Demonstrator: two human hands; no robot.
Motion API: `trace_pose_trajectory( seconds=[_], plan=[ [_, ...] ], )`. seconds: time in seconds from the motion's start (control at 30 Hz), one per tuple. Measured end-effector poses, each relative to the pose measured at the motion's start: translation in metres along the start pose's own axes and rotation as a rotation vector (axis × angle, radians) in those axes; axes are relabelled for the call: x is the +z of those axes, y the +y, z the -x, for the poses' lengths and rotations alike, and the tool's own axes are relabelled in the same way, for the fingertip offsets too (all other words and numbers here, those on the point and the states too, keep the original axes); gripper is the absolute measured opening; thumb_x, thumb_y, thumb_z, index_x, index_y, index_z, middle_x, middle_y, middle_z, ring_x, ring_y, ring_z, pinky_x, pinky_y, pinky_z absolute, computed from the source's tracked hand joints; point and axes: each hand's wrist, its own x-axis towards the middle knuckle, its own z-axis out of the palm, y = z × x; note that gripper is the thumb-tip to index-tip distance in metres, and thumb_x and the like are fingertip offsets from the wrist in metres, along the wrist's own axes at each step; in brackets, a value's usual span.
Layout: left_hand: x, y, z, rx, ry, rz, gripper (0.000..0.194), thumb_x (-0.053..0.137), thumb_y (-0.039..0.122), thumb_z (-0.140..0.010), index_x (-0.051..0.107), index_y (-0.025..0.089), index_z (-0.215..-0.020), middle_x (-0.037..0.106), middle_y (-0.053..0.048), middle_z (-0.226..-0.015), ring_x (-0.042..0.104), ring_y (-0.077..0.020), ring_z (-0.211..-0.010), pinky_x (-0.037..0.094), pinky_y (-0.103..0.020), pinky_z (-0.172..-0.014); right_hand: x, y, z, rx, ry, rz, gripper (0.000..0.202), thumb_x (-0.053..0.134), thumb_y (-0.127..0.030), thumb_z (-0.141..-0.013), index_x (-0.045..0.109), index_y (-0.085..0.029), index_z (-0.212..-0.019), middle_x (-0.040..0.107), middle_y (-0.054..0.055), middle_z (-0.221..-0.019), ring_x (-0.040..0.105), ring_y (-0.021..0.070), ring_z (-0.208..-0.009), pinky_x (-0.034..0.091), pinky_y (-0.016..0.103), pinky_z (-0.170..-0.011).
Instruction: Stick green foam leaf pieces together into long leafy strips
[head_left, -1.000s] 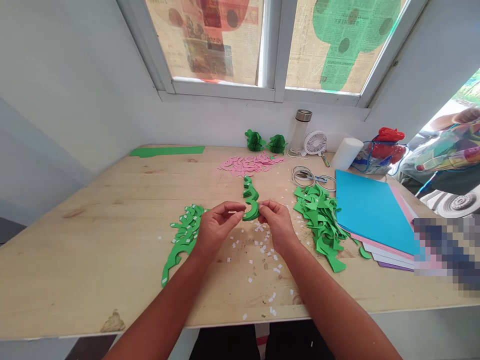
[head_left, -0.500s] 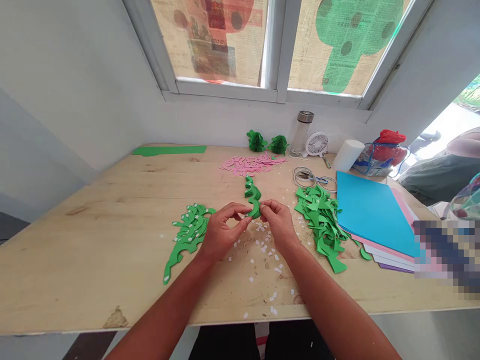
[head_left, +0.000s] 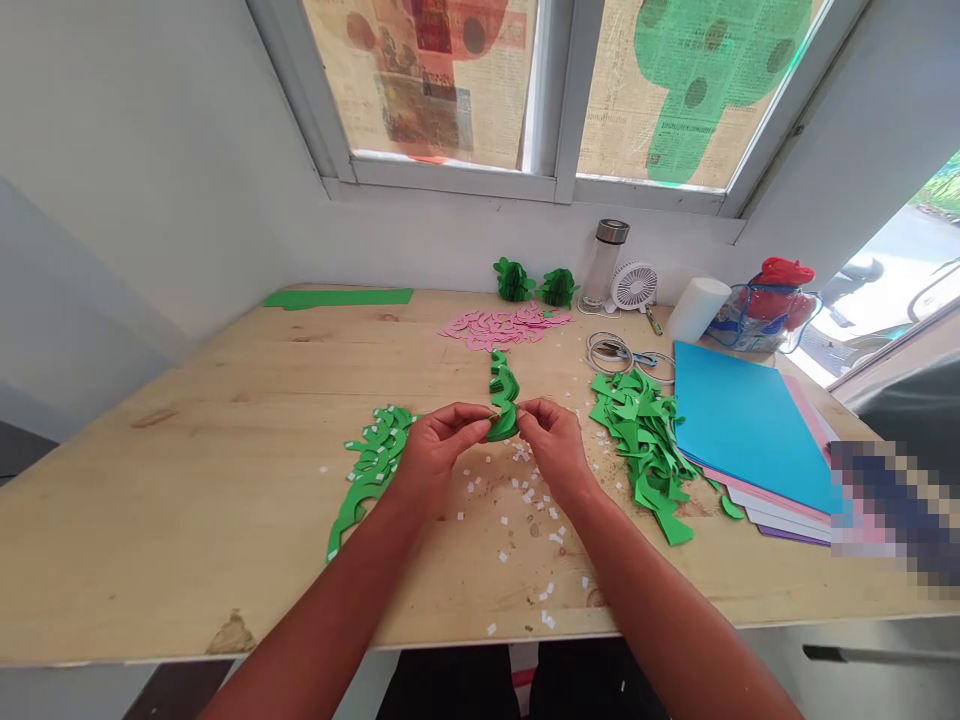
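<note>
Between my two hands is a stack of curved green paper pieces [head_left: 504, 424], pinched at both sides. My left hand [head_left: 442, 440] has thumb and fingers closed on its left end, and my right hand [head_left: 553, 438] grips its right edge. Just beyond, more green cut-outs [head_left: 504, 382] form a wavy row of small stacks. Left of my left hand lies a pile of green curved strips [head_left: 381, 440] with small white squares on them; my left forearm partly covers it. White paper bits [head_left: 534, 496] are scattered on the wooden table below my hands.
Green scraps [head_left: 643, 440] and blue paper sheets [head_left: 750, 425] lie to the right, with scissors and tape rolls [head_left: 611, 353] behind. Pink cut-outs [head_left: 499, 327], green paper ornaments [head_left: 513, 280], a bottle [head_left: 602, 268], a small fan [head_left: 634, 287] and a white roll [head_left: 696, 310] line the back.
The green stack in my hands has been turned and lowered slightly, and my left fingers have straightened along it. A person at the right edge has mostly moved out of view.
</note>
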Motion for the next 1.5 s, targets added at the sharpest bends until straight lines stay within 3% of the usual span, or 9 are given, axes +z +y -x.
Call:
trace_pose_trajectory(
  seconds=[0.5, 0.97, 1.1, 1.27, 1.5],
  plan=[
    [-0.004, 0.000, -0.003, -0.084, -0.021, 0.201, 0.017, 0.074, 0.024, -0.064, 0.068, 0.017, -0.078, 0.071, -0.004, -0.083, 0.063, -0.0158, -0.067, 0.051, -0.033, -0.068, -0.001, 0.003, -0.001, -0.007, -0.008, 0.064, 0.016, 0.058, -0.031, -0.065, 0.063, -0.016, -0.066, 0.054, -0.003, -0.054, 0.041, 0.0095, -0.049, 0.031, 0.022, -0.047],
    [-0.002, -0.001, -0.001, -0.073, -0.032, 0.150, 0.017, 0.074, 0.023, -0.063, 0.068, 0.016, -0.078, 0.070, -0.005, -0.084, 0.063, -0.0156, -0.068, 0.050, -0.027, -0.060, -0.001, 0.001, 0.001, 0.013, 0.004, 0.050, 0.017, 0.057, -0.031, -0.065, 0.062, -0.015, -0.067, 0.053, -0.003, -0.053, 0.040, 0.0082, -0.046, 0.029, 0.022, -0.044],
    [-0.002, -0.003, -0.001, -0.060, -0.035, 0.115, 0.015, 0.073, 0.023, -0.066, 0.069, 0.016, -0.079, 0.069, -0.003, -0.082, 0.061, -0.0125, -0.064, 0.048, -0.024, -0.056, -0.002, 0.007, -0.002, -0.042, -0.006, 0.119, 0.015, 0.056, -0.029, -0.067, 0.063, -0.016, -0.067, 0.057, -0.002, -0.055, 0.047, 0.0099, -0.050, 0.034, 0.021, -0.046],
    [-0.004, -0.004, -0.002, -0.038, -0.038, 0.072, 0.015, 0.072, 0.023, -0.067, 0.069, 0.015, -0.080, 0.068, -0.002, -0.073, 0.062, -0.0137, -0.068, 0.047, -0.023, -0.060, -0.003, 0.013, -0.005, -0.117, -0.017, 0.254, 0.015, 0.054, -0.028, -0.069, 0.064, -0.017, -0.068, 0.059, -0.002, -0.054, 0.051, 0.0109, -0.051, 0.037, 0.021, -0.047],
    [-0.005, -0.005, -0.003, -0.052, -0.015, 0.079, 0.016, 0.073, 0.024, -0.066, 0.069, 0.015, -0.079, 0.070, -0.003, -0.078, 0.062, -0.0137, -0.071, 0.048, -0.024, -0.064, -0.003, 0.013, -0.004, -0.100, -0.014, 0.272, 0.015, 0.054, -0.027, -0.068, 0.064, -0.017, -0.067, 0.060, -0.002, -0.054, 0.050, 0.0111, -0.050, 0.036, 0.022, -0.048]
  ],
)
